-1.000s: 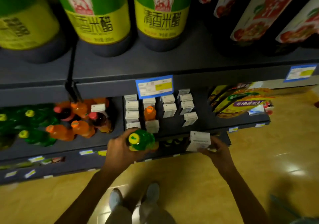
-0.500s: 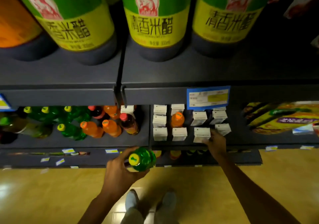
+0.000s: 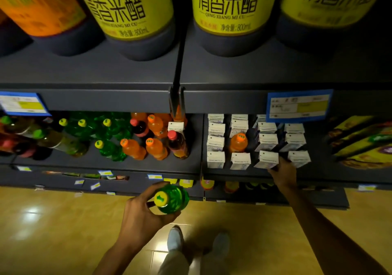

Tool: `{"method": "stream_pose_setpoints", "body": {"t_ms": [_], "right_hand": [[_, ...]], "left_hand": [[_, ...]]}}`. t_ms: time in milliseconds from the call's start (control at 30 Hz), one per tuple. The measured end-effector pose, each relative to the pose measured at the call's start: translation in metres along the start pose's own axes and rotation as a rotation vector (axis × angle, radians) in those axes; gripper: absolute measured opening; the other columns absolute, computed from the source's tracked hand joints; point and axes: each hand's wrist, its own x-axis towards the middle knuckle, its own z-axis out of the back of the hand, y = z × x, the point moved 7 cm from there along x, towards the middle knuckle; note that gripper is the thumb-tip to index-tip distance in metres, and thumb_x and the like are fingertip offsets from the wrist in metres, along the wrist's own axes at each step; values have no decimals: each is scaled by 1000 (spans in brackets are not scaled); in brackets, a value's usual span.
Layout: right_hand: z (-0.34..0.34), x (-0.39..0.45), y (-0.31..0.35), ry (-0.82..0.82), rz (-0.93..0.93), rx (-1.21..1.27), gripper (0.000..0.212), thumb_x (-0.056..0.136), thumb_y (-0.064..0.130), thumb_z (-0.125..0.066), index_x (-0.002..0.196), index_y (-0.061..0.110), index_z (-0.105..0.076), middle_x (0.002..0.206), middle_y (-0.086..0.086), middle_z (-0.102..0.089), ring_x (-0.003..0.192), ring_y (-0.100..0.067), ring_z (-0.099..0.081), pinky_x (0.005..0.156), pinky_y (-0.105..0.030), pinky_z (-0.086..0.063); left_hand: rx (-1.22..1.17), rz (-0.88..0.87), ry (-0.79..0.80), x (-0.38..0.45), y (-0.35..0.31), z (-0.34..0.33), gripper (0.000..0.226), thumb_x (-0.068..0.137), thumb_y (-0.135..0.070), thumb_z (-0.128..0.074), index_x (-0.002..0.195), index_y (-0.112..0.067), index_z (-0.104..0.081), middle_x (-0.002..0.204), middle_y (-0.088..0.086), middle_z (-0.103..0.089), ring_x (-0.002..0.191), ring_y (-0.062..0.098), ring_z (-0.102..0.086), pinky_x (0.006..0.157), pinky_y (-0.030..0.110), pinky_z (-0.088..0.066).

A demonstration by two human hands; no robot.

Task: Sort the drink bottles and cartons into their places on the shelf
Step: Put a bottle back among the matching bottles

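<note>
Left hand wrapped around green plastic bottle with yellow cap, fingers curled on its shoulder, cap facing camera; bottle held in the air over the yellow tiled floor, just in front of the dark grey metal shelf, below the level of the drinks row. Right hand reached onto right section of same shelf, fingers against front white paper carton in third column; hand mostly closed on its lower right corner, carton tilted slightly, cannot tell if it is gripped or only touched. Carton sits in front row among other white cartons standing in columns. One orange bottle with orange cap stands among the cartons, second column. Left section: cluster of green bottles with yellow caps, then orange bottles, two dark red-capped bottles, one stray white carton behind them. Far left, pale yellowish bottles, blurred. Upper shelf carries big dark bottles with green-yellow labels. Blue price tag on shelf edge above cartons. Two light shoes visible on floor below
</note>
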Motion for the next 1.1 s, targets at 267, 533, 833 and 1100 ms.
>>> {"method": "stream_pose_setpoints", "body": {"t_ms": [267, 533, 833, 1100], "right_hand": [[43, -167, 105, 241, 246, 343, 81, 76, 8, -79, 141, 40, -42, 139, 16, -50, 126, -2, -45, 105, -23, -39], [30, -246, 214, 510, 359, 363, 70, 58, 40, -89, 118, 44, -54, 116, 26, -65, 110, 5, -60, 95, -23, -52], [9, -239, 240, 368, 399, 371, 66, 51, 44, -92, 109, 33, -62, 106, 17, -72, 100, 0, -67, 88, -33, -58], [-55, -250, 273, 268, 209, 467, 70, 46, 30, -96, 103, 46, -58, 96, 38, -67, 90, 16, -63, 66, -1, -49]], "left_hand": [[-103, -96, 37, -2, -49, 22, 68, 47, -44, -93, 110, -43, -67, 95, -33, -70, 86, -13, -67, 74, 4, -50], [-223, -202, 103, -2, -98, 26, 59, 47, -44, -93, 99, -49, -66, 95, -34, -69, 91, -10, -65, 72, -1, -42], [-399, -149, 182, 8, -41, 87, 87, 56, -47, -93, 132, -45, -52, 129, -21, -63, 116, 1, -62, 94, 24, -53], [-425, 23, -52, 34, 151, 229, 67, 56, -35, -91, 117, -38, -66, 119, -12, -71, 111, 10, -67, 86, 27, -58]]}}
